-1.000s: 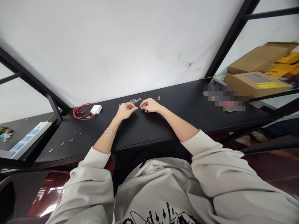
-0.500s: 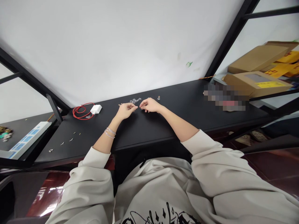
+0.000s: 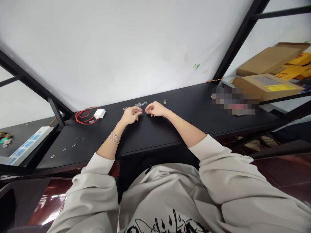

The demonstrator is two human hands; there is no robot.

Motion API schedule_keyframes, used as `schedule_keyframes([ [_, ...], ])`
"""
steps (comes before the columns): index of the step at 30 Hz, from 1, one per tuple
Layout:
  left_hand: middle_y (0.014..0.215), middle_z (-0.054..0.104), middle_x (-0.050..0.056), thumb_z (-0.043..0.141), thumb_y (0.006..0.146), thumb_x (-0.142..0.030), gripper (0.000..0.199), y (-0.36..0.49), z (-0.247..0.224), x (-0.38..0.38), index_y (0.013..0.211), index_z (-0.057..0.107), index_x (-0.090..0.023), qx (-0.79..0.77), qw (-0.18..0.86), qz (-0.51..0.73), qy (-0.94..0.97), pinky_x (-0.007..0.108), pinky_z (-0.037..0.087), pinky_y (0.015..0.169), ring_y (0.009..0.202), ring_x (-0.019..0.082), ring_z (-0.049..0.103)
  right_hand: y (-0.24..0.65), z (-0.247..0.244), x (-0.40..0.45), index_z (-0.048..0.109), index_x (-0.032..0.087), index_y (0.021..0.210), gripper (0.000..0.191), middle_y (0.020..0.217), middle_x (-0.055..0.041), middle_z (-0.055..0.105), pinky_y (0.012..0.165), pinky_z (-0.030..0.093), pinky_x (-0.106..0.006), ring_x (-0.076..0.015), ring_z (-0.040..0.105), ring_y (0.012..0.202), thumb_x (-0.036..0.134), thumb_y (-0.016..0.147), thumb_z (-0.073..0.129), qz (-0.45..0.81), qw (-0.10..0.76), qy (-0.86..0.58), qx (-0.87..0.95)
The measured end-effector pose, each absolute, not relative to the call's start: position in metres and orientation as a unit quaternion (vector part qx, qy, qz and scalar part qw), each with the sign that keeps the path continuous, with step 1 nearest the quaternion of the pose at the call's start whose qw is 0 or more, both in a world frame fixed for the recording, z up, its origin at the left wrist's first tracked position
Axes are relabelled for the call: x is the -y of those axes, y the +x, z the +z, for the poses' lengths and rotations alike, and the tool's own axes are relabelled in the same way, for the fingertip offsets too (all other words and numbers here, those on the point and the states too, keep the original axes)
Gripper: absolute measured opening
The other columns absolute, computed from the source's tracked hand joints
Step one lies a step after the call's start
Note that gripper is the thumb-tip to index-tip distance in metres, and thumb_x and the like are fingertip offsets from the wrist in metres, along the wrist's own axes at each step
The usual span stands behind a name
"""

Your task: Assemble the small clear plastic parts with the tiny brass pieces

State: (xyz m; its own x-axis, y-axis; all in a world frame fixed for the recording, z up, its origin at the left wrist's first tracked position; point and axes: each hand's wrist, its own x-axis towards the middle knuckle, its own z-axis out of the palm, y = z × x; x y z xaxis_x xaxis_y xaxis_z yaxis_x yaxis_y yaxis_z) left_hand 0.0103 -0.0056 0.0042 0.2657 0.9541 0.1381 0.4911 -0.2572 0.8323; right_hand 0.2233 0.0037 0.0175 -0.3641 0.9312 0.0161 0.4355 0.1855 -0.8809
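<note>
Near the left hand [image 3: 130, 115], red cable [image 3: 85, 116]

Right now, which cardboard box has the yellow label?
The lower box, with a grey window beside the label; the upper box shows plain cardboard.

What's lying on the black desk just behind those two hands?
Behind the left hand and right hand, the black desk holds small clear discs and a tiny metal-topped piece. Anything beneath the hands is hidden.
</note>
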Motion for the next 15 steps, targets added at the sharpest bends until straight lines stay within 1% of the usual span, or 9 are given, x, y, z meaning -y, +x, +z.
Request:
schedule_keyframes([
  [3, 0.089, 0.076, 0.007, 0.061, 0.092, -0.032, 0.022, 0.01, 0.0044, 0.0039, 0.098, 0.073, -0.016, -0.512, 0.316, 0.322, 0.731, 0.025, 0.045, 0.05, 0.047, 0.01, 0.053, 0.2233, 0.0177, -0.0036, 0.077, 0.01, 0.089, 0.009, 0.085, -0.009, 0.079, 0.047, 0.05, -0.016, -0.0074, 0.061, 0.052, 0.002, 0.085, 0.075, 0.422, 0.296, -0.48, 0.709],
  [6, 0.077, 0.073, 0.003, 0.055, 0.095, -0.036, 0.03, 0.0093, 0.0065, 0.0037, 0.092, 0.077, -0.016, -0.521, 0.258, 0.316, 0.75, 0.025, 0.042, 0.051, 0.048, 0.01, 0.05, 0.2231, 0.0171, -0.0041, 0.077, 0.01, 0.088, 0.009, 0.086, -0.0093, 0.079, 0.047, 0.05, -0.016, -0.0077, 0.062, 0.052, 0.002, 0.085, 0.076, 0.425, 0.298, -0.479, 0.708],
  [10, 0.064, 0.066, 0.001, 0.063, 0.091, -0.039, 0.028, 0.0108, 0.0112, 0.0083, 0.088, 0.079, -0.016, -0.539, 0.213, 0.313, 0.752, 0.026, 0.043, 0.056, 0.053, 0.013, 0.052, 0.2231, 0.0164, -0.0047, 0.077, 0.011, 0.087, 0.01, 0.087, -0.0095, 0.079, 0.047, 0.05, -0.017, -0.0079, 0.062, 0.052, 0.001, 0.085, 0.075, 0.426, 0.299, -0.476, 0.709],
  [12, 0.062, 0.065, 0.0, 0.068, 0.087, -0.038, 0.025, 0.0117, 0.0126, 0.0106, 0.093, 0.08, -0.017, -0.539, 0.219, 0.309, 0.752, 0.026, 0.044, 0.056, 0.052, 0.013, 0.053, 0.2233, 0.0163, -0.0046, 0.077, 0.01, 0.087, 0.011, 0.086, -0.0093, 0.078, 0.046, 0.049, -0.017, -0.008, 0.062, 0.052, 0.0, 0.086, 0.073, 0.425, 0.299, -0.475, 0.71],
  [15, 0.064, 0.066, 0.0, 0.07, 0.086, -0.036, 0.028, 0.0112, 0.0118, 0.0113, 0.106, 0.078, -0.019, -0.527, 0.262, 0.301, 0.75, 0.025, 0.045, 0.051, 0.048, 0.012, 0.054, 0.2237, 0.0159, -0.0048, 0.077, 0.011, 0.087, 0.011, 0.085, -0.0088, 0.078, 0.047, 0.05, -0.017, -0.008, 0.062, 0.052, 0.001, 0.086, 0.073, 0.426, 0.3, -0.475, 0.709],
])
